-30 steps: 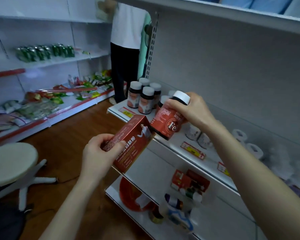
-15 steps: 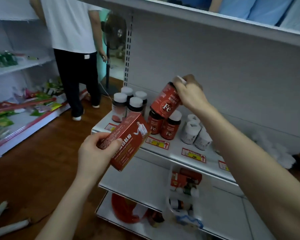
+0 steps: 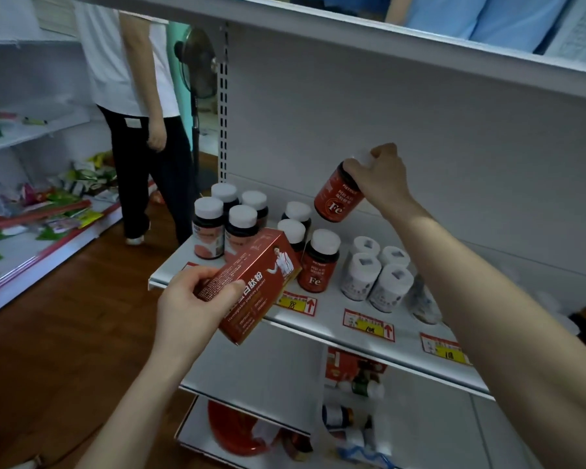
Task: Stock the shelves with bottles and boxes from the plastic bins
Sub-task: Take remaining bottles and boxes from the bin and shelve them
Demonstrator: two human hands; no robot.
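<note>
Below shelf [image 3: 330,301], bottles [image 3: 364,387] inside bin [image 3: 321,401]

Red Fe bottle [image 3: 338,195]: white cap, tilted cap-up to the right, held above the shelf [image 3: 410,319] by the right hand [image 3: 383,177] gripping its cap end.

Red box [image 3: 257,286]: white print, tilted, gripped at one end by the left hand [image 3: 190,302] in front of the shelf edge.

Standing Fe bottles [image 3: 318,262]: upright on the shelf, between the dark white-capped bottles [image 3: 208,231] and the white bottles [image 3: 376,272].

Clear plastic bin [image 3: 318,411]: on a lower shelf, holding bottles.
</note>
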